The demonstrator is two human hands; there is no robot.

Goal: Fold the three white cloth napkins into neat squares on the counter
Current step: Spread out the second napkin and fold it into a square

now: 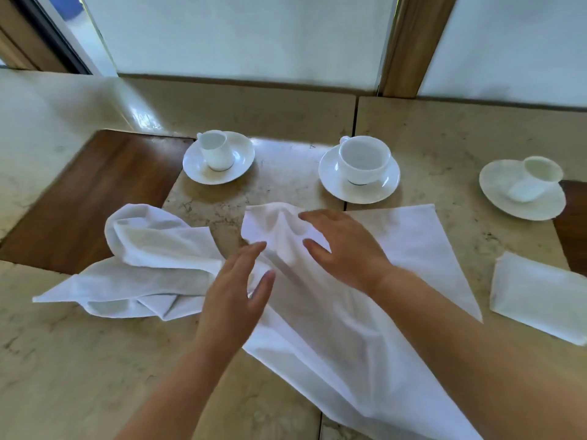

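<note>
Three white napkins lie on the marble counter (95, 360). A crumpled napkin (139, 265) sits at the left. A large spread napkin (413, 249) covers the middle, bunched up at its far left corner. A folded napkin (536, 296) rests at the right edge. My right hand (343, 249) lies flat on the spread napkin near the bunched part, fingers apart. My left hand (235, 293) hovers over that napkin's left edge, fingers extended and holding nothing.
Three white cups on saucers stand behind the napkins: a tipped cup (217, 154) at left, an upright cup (363, 161) in the middle, a tipped cup (536, 179) at right. A dark wood inset (89, 198) lies at left. Window blinds rise behind the counter.
</note>
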